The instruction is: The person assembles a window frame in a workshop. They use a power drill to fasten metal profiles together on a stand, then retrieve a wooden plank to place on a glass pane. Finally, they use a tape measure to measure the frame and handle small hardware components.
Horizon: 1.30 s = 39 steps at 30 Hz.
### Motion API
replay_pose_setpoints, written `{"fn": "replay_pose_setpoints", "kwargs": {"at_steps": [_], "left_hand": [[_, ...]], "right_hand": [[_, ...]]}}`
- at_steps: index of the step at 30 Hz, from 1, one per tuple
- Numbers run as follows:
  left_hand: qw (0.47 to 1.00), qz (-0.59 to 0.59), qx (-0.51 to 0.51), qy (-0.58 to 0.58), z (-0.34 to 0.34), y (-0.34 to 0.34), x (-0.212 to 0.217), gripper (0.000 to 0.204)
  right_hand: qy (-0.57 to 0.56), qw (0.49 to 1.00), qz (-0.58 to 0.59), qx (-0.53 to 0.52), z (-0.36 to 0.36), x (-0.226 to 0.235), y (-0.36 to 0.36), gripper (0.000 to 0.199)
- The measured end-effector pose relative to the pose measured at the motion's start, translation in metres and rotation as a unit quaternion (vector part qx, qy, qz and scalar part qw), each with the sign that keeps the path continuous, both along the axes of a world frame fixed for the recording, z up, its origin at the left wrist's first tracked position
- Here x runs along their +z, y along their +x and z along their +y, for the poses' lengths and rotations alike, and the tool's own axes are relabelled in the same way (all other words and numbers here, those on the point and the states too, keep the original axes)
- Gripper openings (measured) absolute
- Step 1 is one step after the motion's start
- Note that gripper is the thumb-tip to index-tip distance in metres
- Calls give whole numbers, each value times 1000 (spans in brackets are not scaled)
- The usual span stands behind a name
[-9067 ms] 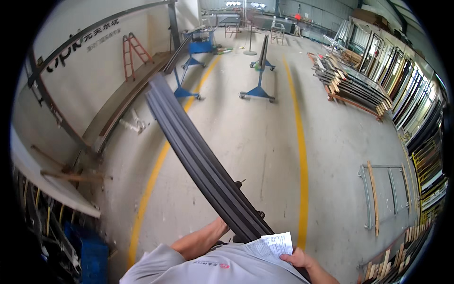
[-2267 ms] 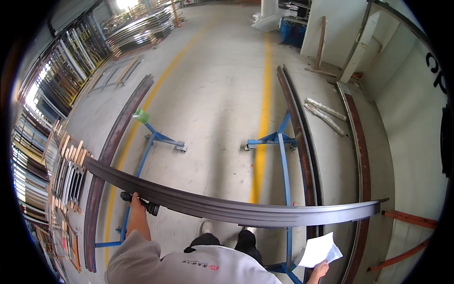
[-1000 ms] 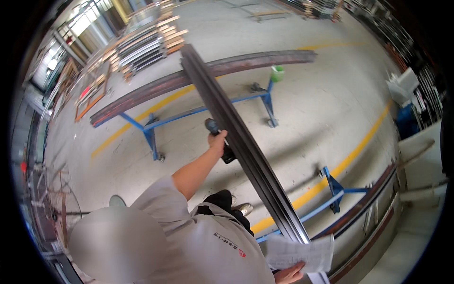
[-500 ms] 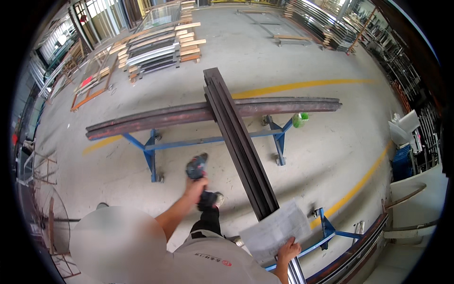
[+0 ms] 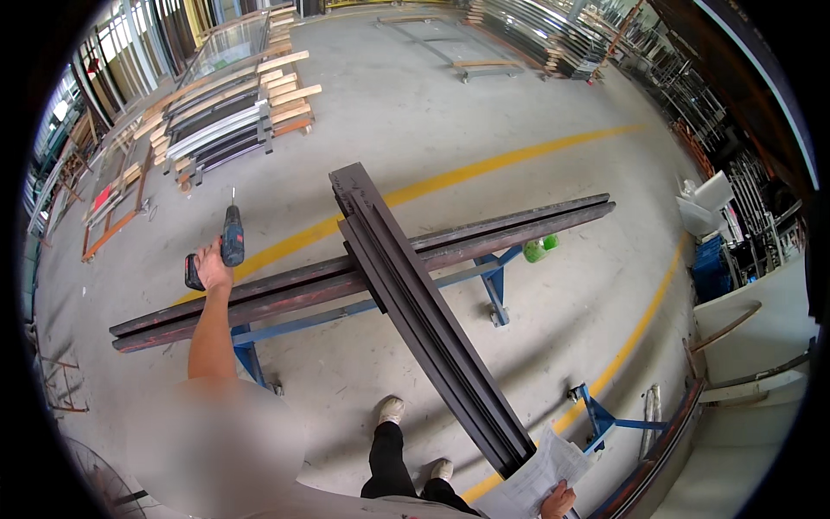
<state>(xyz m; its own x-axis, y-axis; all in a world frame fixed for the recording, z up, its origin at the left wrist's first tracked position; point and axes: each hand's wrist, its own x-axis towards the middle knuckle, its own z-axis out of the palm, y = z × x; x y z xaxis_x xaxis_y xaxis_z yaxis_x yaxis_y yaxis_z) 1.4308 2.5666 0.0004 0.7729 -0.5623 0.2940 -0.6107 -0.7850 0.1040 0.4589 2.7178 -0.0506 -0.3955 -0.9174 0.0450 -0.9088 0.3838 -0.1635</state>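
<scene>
A: Nearest first?
B: Right hand (image 5: 560,500) at bottom edge, fingers clamped on white paper sheets (image 5: 534,480). Just beside it, near end of long dark metal profile (image 5: 424,316), carried lengthwise, running up and away from the body. Dark trousers and pale shoes (image 5: 391,409) below on the concrete floor (image 5: 432,104).
A: Left?
B: Left hand (image 5: 210,265) stretched out to the left, closed round grip of a cordless drill (image 5: 226,245), bit pointing up and away. Drill held in the air above the floor, just beyond the resting beams.
A: Under the carried profile?
B: Long dark beams (image 5: 363,268) lying across blue trestle stands (image 5: 494,290), crossing beneath the profile. Touching or not, cannot tell. Second blue stand (image 5: 605,421) lower right, near the yellow floor line (image 5: 484,169).
A: Containers?
B: Small green object (image 5: 539,249) on floor by the right beam end, maybe a cup, contents not visible. Blue bin (image 5: 711,270) far right, inside hidden.
A: Farther out?
B: Stacks of frames and timber battens (image 5: 229,112) upper left; racks of metal stock (image 5: 545,26) along the top right.
</scene>
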Motion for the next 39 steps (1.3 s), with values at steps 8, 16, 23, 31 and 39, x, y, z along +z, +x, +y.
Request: {"fn": "replay_pose_setpoints", "kwargs": {"at_steps": [8, 16, 23, 31, 39], "left_hand": [[986, 157, -18, -44, 13, 14, -49, 55], [954, 249, -120, -119, 22, -2, -42, 42], [966, 213, -115, -88, 42, -72, -29, 39], [964, 225, -76, -122, 108, -161, -50, 43], [972, 179, -88, -127, 161, -254, -71, 42]], "right_hand": [[30, 990, 133, 28, 9, -15, -13, 43], [92, 990, 102, 14, -7, 23, 23, 41], [115, 985, 124, 26, -3, 19, 18, 38], [143, 984, 109, 2, 12, 19, 9, 37], [131, 986, 100, 26, 32, 24, -21, 40]]}}
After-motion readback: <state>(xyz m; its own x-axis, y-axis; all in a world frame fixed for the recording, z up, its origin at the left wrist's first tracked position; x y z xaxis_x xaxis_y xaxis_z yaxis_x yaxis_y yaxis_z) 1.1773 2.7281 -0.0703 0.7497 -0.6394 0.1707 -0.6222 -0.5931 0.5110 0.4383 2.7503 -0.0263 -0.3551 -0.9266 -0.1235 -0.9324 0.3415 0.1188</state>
